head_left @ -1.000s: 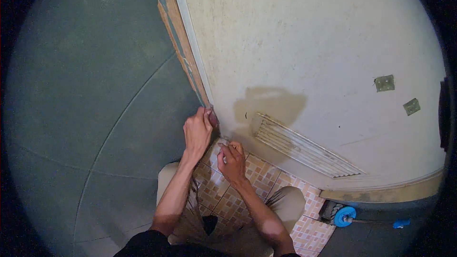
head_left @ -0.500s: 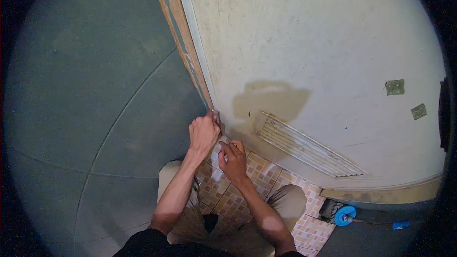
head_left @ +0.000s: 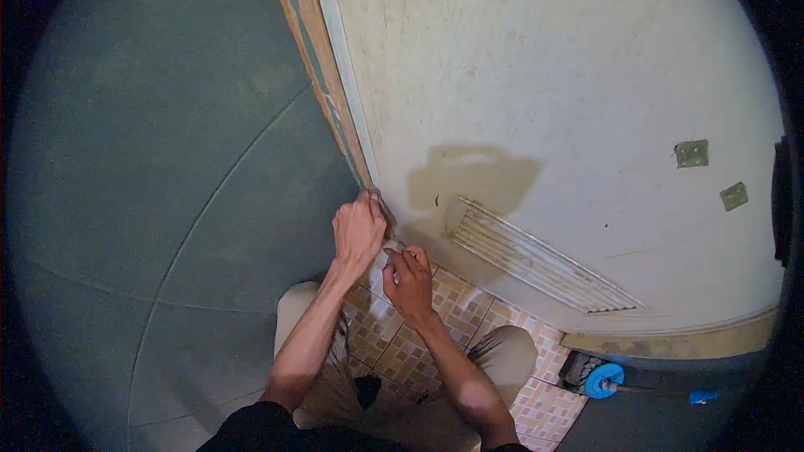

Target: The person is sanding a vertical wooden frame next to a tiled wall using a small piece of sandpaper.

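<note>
My left hand (head_left: 360, 230) is closed, its fingertips pressed at the low end of a worn wooden door frame (head_left: 331, 75) with chipped green paint. Whatever lies between those fingers is hidden. Just below and to the right, my right hand (head_left: 408, 280) has its fingers curled together. By its fingertips a small whitish piece (head_left: 394, 246) shows, its kind not clear. Both hands are close to the edge of a stained white door (head_left: 519, 59), beside the pale strip (head_left: 339, 42) that runs along the frame.
A green-grey wall (head_left: 167, 142) fills the left side. Low on the door is a slatted vent (head_left: 544, 259); two green patches (head_left: 692, 153) stick to it farther right. Tiled floor (head_left: 456, 301) lies between my knees. A blue disc on a rod (head_left: 605, 381) rests at lower right.
My left hand has shifted very slightly upward along the frame. My right hand stays almost in place, and the view has moved a little.
</note>
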A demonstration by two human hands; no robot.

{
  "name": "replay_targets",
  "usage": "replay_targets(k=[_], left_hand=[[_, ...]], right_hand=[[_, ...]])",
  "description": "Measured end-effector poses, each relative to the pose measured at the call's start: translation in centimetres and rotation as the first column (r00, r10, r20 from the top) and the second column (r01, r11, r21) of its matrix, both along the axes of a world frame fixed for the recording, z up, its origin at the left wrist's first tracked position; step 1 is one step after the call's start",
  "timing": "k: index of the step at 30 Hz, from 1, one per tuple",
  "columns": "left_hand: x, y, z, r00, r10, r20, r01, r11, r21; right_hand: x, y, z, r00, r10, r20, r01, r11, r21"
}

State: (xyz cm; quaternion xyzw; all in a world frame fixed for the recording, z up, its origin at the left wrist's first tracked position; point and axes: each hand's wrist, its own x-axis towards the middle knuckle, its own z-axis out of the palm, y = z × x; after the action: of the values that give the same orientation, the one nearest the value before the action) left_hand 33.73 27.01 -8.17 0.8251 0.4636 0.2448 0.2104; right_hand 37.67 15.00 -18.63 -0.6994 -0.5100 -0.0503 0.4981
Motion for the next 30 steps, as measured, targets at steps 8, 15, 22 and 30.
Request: replay_targets(k=[8,15,22,30], left_hand=[[-0.3,0.4,0.6,0.997,-0.062,-0.043,0.062,0.998,0.009],[-0.5,0.5,-0.2,0.997,-0.044,-0.057,0.044,0.999,-0.012],[-0.4,0.5,0.8,0.999,-0.040,-0.018,0.039,0.997,-0.063],[-0.4,1.0,-0.1,0.999,-0.037,-0.016,0.036,0.999,-0.028]], right_hand=[[-0.2,0.0,0.5,1.000,-0.008,-0.005,0.008,1.000,0.010],[-0.5,0.2,0.2,1.000,0.007,0.010,-0.007,1.000,-0.011],[-0.3,-0.1,0.9,0.999,0.008,0.031,-0.007,0.999,-0.034],[-0.4,-0.1,0.9,1.000,0.004,0.018,-0.003,1.000,-0.028]])
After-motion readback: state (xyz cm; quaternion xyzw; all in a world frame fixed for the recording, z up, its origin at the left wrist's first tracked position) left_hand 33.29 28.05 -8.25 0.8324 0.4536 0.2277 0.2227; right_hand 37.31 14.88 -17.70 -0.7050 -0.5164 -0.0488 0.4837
